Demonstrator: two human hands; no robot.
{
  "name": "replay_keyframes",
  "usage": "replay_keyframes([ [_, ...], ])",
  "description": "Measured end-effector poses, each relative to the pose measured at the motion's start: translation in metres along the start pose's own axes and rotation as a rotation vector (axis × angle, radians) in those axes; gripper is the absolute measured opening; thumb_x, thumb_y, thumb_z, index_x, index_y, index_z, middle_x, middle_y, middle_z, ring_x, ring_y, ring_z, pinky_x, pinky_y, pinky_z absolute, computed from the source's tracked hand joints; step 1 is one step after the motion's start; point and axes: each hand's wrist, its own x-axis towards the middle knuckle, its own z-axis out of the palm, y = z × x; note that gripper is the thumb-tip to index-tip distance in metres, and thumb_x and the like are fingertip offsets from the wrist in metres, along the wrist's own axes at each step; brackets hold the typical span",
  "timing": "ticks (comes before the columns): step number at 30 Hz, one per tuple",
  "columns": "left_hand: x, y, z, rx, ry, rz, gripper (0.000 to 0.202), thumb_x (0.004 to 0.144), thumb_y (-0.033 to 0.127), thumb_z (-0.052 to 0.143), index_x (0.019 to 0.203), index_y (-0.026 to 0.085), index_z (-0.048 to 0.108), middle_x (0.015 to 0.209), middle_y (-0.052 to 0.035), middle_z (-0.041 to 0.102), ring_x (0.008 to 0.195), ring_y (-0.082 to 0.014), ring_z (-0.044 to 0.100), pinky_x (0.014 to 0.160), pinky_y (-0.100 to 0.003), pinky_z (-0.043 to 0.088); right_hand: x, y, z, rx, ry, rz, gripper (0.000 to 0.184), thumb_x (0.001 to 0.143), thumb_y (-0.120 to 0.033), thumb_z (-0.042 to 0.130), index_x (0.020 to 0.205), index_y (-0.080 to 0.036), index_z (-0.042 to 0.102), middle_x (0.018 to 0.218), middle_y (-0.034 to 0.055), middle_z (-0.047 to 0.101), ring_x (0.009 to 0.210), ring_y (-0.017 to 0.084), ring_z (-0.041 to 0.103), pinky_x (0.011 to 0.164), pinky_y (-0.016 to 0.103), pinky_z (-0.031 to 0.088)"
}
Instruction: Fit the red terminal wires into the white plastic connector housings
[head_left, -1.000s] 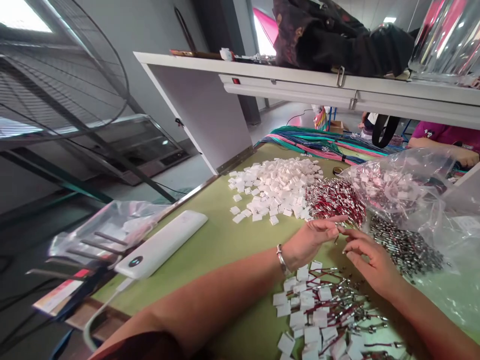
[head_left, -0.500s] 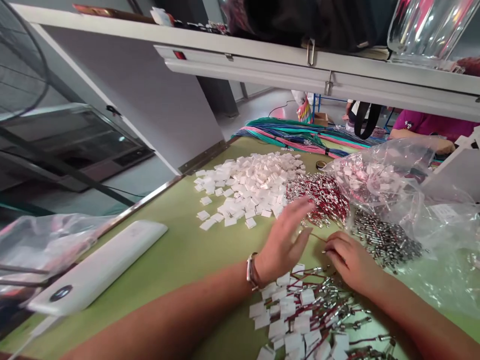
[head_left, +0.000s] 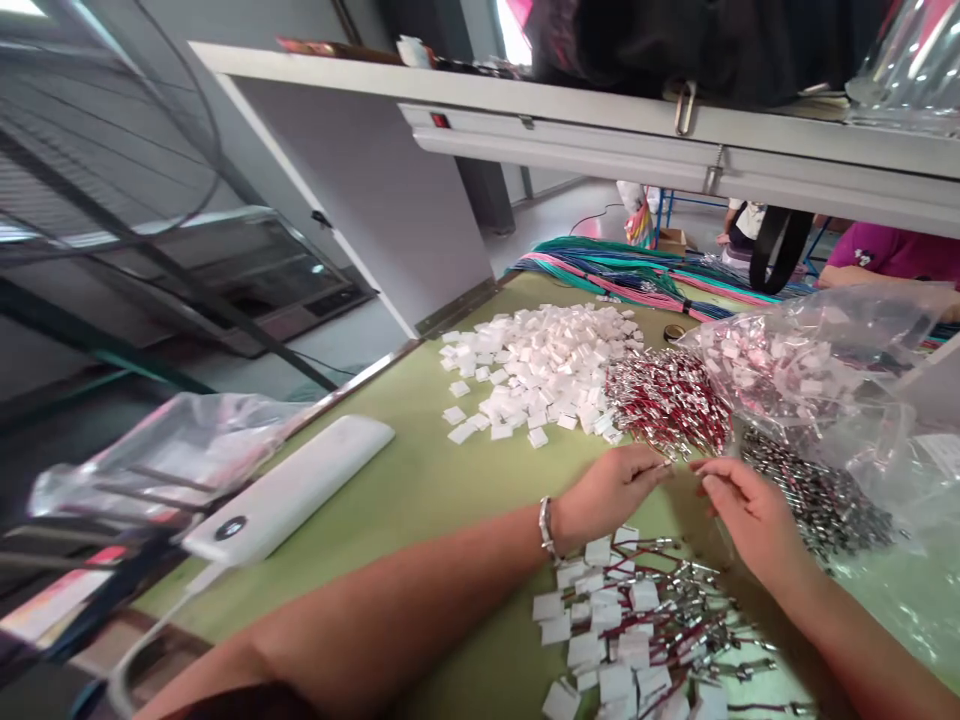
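My left hand [head_left: 611, 487] and my right hand [head_left: 746, 515] meet fingertip to fingertip over the green table [head_left: 420, 480], pinching a thin red wire between them; the wire is mostly hidden. Just beyond the fingers lies a heap of red wires with metal terminals [head_left: 667, 400]. To its left spreads a pile of small white plastic housings [head_left: 544, 365]. Below my hands lies a pile of assembled wires with white housings [head_left: 637, 630]. Dark wires with metal terminals [head_left: 817, 495] lie right of my right hand.
A clear plastic bag of parts [head_left: 817, 360] sits at the right. A white power bank [head_left: 289, 490] with a cable lies at the left edge. Coloured wire bundles [head_left: 637, 270] lie at the far end. A shelf [head_left: 600, 110] hangs overhead. Another person's arm [head_left: 885, 260] shows at the far right.
My left hand drew back from the white housings and closed its fingers against my right hand's fingertips. The view shifted left and up.
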Motion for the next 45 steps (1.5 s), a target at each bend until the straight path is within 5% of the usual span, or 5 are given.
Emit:
replay_keyframes([
  [14, -0.008, -0.002, 0.004, -0.045, -0.136, 0.050, 0.032, 0.095, 0.030, 0.041, 0.078, 0.015, 0.063, 0.071, -0.0019, 0.062, 0.065, -0.0100, 0.054, 0.062, -0.023, 0.046, 0.000, -0.004, 0.007, -0.245, -0.021, -0.143, 0.018, 0.089, -0.030, 0.049, 0.081, -0.022, 0.063, 0.065, -0.0003, 0.066, 0.056, 0.014, 0.058, 0.056, 0.026, 0.043],
  [23, -0.013, -0.010, 0.005, 0.586, -0.261, 0.454, 0.014, 0.089, 0.018, 0.048, 0.080, 0.017, 0.059, 0.074, -0.0021, 0.062, 0.063, -0.0132, 0.057, 0.054, -0.025, 0.042, -0.003, -0.006, 0.001, -0.260, -0.273, -0.012, 0.023, 0.084, -0.025, 0.047, 0.063, -0.022, 0.055, 0.053, -0.0031, 0.058, 0.051, 0.013, 0.053, 0.049, 0.024, 0.038],
  [30, -0.006, -0.004, 0.000, 0.670, -0.237, 0.273, 0.024, 0.096, 0.028, 0.046, 0.085, 0.015, 0.064, 0.076, -0.0035, 0.063, 0.068, -0.0148, 0.058, 0.057, -0.026, 0.042, -0.001, -0.007, 0.003, -0.248, -0.222, -0.021, 0.019, 0.085, -0.031, 0.050, 0.081, -0.022, 0.067, 0.070, 0.0018, 0.068, 0.062, 0.016, 0.061, 0.059, 0.029, 0.047],
  [37, 0.001, -0.005, -0.019, 0.495, -0.087, 0.241, 0.039, 0.099, 0.031, 0.039, 0.077, 0.015, 0.066, 0.075, -0.0051, 0.063, 0.074, -0.0154, 0.057, 0.073, -0.029, 0.048, 0.017, 0.030, -0.066, -0.355, 0.043, 0.146, 0.033, 0.084, -0.048, 0.052, 0.096, -0.023, 0.070, 0.079, 0.0054, 0.072, 0.055, 0.018, 0.059, 0.051, 0.030, 0.048],
  [45, 0.044, -0.015, -0.024, 0.751, -0.010, 0.163, 0.018, 0.091, 0.024, 0.055, 0.104, 0.016, 0.064, 0.094, -0.0072, 0.060, 0.092, -0.0216, 0.053, 0.080, -0.035, 0.047, 0.026, 0.051, -0.067, -0.930, -0.185, 0.058, 0.014, 0.082, -0.031, 0.056, 0.087, -0.026, 0.068, 0.090, 0.0043, 0.066, 0.070, 0.020, 0.062, 0.058, 0.030, 0.041],
])
